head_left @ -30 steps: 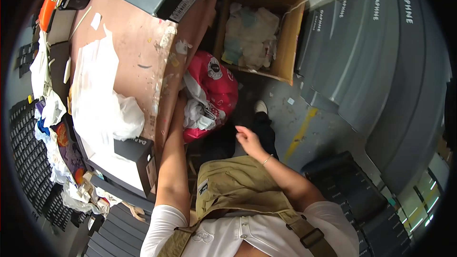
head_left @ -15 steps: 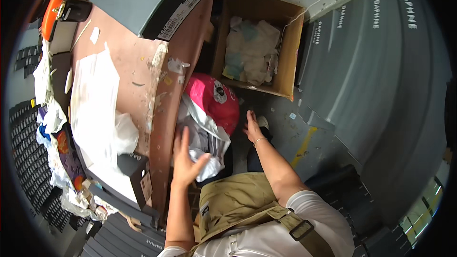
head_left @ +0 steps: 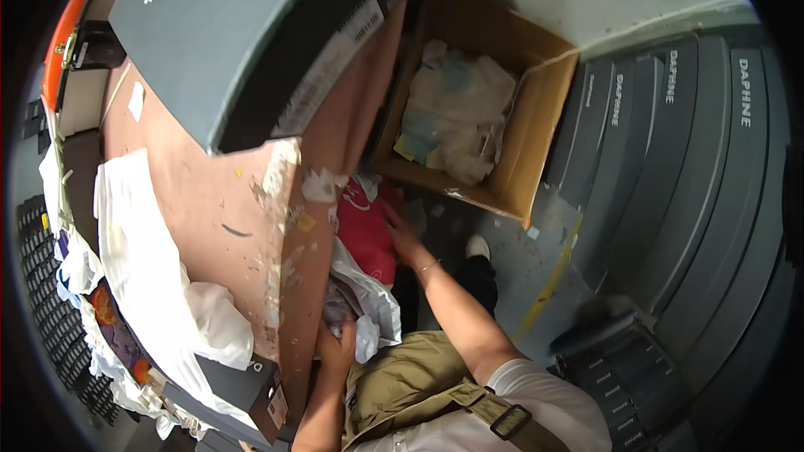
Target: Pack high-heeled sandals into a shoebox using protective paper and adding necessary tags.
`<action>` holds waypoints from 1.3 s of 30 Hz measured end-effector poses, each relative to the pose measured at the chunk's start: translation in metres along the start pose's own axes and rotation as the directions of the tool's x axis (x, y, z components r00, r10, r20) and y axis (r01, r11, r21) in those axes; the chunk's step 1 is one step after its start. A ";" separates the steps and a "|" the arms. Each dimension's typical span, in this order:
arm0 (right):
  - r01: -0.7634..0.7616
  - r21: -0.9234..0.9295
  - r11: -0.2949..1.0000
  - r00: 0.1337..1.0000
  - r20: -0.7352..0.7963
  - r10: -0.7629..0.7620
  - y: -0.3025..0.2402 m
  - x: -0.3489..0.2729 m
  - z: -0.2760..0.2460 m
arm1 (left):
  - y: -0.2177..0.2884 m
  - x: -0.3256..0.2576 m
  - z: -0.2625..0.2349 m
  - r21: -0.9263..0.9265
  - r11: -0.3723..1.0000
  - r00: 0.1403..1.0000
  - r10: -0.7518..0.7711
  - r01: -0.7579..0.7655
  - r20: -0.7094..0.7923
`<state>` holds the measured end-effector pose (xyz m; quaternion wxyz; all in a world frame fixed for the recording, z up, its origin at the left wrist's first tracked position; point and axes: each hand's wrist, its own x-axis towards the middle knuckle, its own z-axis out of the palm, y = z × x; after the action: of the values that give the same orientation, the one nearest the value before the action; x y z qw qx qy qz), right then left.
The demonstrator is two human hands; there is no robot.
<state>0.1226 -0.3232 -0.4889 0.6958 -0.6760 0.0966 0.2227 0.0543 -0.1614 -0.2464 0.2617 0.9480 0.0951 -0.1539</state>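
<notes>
A red plastic bag (head_left: 368, 230) lies on the floor beside the worn pink table (head_left: 209, 201), with a white and grey plastic bag (head_left: 368, 301) bunched just below it. My left hand (head_left: 337, 345) grips the lower edge of the white and grey bag close to my body. My right hand (head_left: 404, 238) reaches forward and rests on the right side of the red bag; whether its fingers close on it is hard to tell.
An open cardboard box (head_left: 536, 125) filled with crumpled paper stands on the floor ahead. A large grey box (head_left: 243, 25) lies on the table's far end. Stacks of grey boxes (head_left: 695, 184) line the right side. White bags and cloth (head_left: 142, 268) cover the table's left.
I have leaned further forward. My right hand went from the floor gap onto the red bag, and my left hand slid down the white and grey bag toward my body.
</notes>
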 end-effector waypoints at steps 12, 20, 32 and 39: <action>-0.071 0.341 0.937 0.988 -0.108 0.114 -0.115 -0.033 -0.025 | -0.012 0.166 0.038 0.033 0.999 0.972 -0.007 0.015 -0.233; 0.317 -0.425 0.848 0.941 0.030 -0.337 -0.129 -0.051 0.049 | 0.023 0.151 0.014 0.005 0.992 0.977 0.123 -0.124 -0.173; 0.218 -0.478 0.851 0.976 0.133 -0.175 -0.217 -0.171 -0.014 | 0.082 -0.119 -0.131 -0.339 0.939 0.993 -0.088 0.059 -0.072; -0.105 -0.799 0.592 0.901 0.176 0.397 -0.167 -0.258 -0.138 | 0.060 -0.199 -0.158 -0.333 0.936 0.979 -0.165 0.116 -0.123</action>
<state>-0.0081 -0.5034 -0.2360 0.3045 -0.8382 -0.0323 0.4513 -0.0777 -0.1492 -0.0215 0.3945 0.8916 0.2059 -0.0831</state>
